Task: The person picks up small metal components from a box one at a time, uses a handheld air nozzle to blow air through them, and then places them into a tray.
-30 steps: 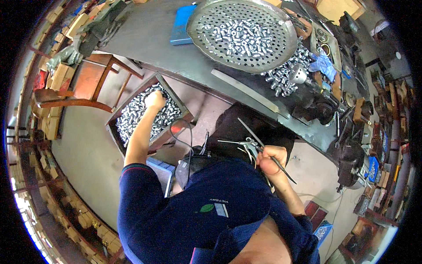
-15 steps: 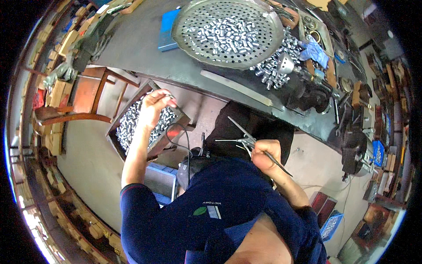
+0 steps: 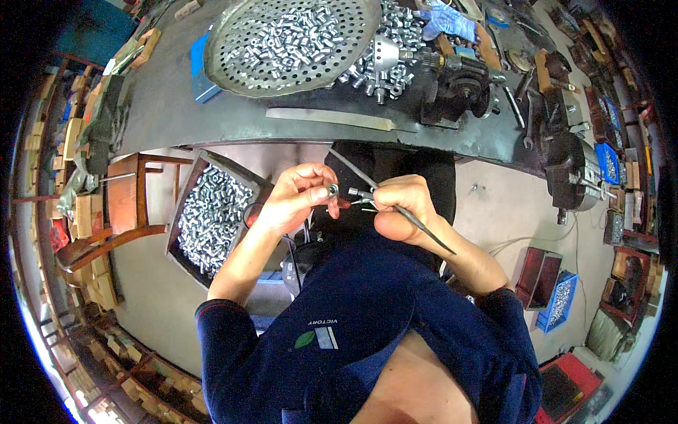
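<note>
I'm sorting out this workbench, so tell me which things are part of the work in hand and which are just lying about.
In hand:
left hand pinching a small metal sleeve
right hand gripping thin metal tongs
box of sleeves beside the left arm

Lying about:
perforated pan
flat metal bar
blue cloth
blue crate

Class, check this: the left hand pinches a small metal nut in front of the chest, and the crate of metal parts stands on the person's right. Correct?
Not quite. The head view shows the crate on the person's left, beside the wooden chair. The left hand does pinch the small metal nut.
</note>
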`<state>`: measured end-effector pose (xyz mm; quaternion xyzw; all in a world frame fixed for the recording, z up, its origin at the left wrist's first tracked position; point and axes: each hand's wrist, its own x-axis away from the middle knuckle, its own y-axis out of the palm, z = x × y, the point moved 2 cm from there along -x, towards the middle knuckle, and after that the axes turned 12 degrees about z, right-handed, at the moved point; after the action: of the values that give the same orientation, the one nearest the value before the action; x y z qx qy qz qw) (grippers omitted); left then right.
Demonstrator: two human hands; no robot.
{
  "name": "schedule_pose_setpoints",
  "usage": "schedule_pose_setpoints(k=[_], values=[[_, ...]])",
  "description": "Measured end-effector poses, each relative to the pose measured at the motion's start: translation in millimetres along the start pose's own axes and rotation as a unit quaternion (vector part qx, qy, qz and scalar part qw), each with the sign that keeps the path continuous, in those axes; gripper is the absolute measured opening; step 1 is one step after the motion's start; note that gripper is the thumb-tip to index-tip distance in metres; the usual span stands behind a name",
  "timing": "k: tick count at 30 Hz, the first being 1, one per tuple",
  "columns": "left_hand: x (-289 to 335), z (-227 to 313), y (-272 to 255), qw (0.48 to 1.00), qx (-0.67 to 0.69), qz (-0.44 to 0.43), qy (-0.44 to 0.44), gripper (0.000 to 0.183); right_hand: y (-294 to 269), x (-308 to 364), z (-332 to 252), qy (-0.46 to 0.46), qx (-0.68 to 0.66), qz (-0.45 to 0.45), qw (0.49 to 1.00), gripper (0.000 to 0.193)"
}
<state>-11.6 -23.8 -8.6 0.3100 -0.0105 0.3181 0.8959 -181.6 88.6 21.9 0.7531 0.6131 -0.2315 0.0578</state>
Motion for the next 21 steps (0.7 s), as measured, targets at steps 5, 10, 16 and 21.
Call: schedule_pose_setpoints(k=[5, 10, 16, 21], values=[[1, 4, 10, 0.996, -0.091, 0.015, 0.014, 0.021, 5, -2, -3, -0.075, 0.055, -0.039, 0.995, 0.035], [-3, 6, 18, 0.980, -0.196, 0.026, -0.008, 0.020, 8, 3, -5, -0.135, 0.180, -0.006, 0.974, 0.014], [-5, 5, 24, 0.983, -0.178, 0.028, -0.028, 0.019, 10, 5, 5, -0.124, 0.156, 0.026, 0.980, 0.022], [-9, 11, 10, 0.957, -0.277, 0.062, 0.067, 0.019, 0, 13, 20, 0.124, -0.031, 0.047, 0.991, 0.049]])
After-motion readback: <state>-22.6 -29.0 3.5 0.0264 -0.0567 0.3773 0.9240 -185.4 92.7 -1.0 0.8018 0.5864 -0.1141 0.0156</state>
